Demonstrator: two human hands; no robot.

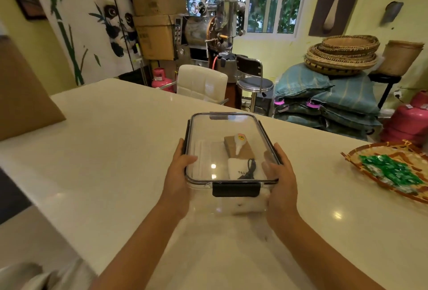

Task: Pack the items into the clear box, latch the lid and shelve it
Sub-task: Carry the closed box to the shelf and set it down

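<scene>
Head view, looking down and forward: the clear box (231, 164) sits near the middle of a pale counter (111, 146), its lid (229, 132) already on. Through the lid show the packed items: a brown card packet (240, 148) with a small white bottle (239, 142) lying across it, a white pouch (240, 170) with a black cord (250, 167) on top, and something pale and long on the left that is too faint to name. The near black latch (235, 189) is folded down over the rim; dark latches run along both long sides too, though whether those have snapped home I cannot tell.

Left hand (179, 170) wraps the box's left side, thumb lying on the lid; right hand (281, 174) mirrors it on the right side, thumb also on top. Both are curled firmly against the box walls.

Packing looks finished, so the step in hand is probably the last latching or the lift for shelving. Done well, that means pressing each side latch until it lies flat (the far one as well), then lifting with the box level so the bottle does not roll.

Off to the right, well apart, rests a woven tray (352, 154) of green packets (389, 170); a white chair (201, 81) stands beyond the counter.
</scene>
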